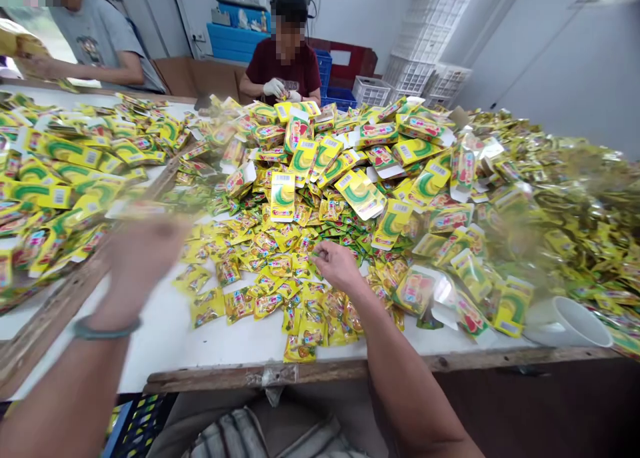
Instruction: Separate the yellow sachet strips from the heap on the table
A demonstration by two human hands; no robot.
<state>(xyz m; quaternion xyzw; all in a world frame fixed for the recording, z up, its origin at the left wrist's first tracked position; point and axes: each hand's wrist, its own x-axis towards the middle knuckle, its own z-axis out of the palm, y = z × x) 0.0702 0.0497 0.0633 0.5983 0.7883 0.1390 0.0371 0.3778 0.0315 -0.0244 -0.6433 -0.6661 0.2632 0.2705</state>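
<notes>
My right hand [336, 265] reaches into a spread of small yellow candy packets [267, 305]. Its fingers are curled and pinched together over the packets, and what lies between the fingertips is too small to name. Green-edged packets [345, 235] lie just beyond it. My left hand [147, 241], with a grey-green band at the wrist, is smeared by motion above the white table near a wooden strip [60, 305]. Its fingers cannot be made out. Farther back, yellow printed boxes [283, 197] are heaped over the packets, several with open flaps.
Left of the strip lies a pile of filled-looking yellow boxes [65, 151]. A white bowl [570, 321] rests on its side near the right front edge. More packets [590, 211] form a heap at right. Across the table sits a gloved co-worker [285, 71]; another person [105, 45] is at left.
</notes>
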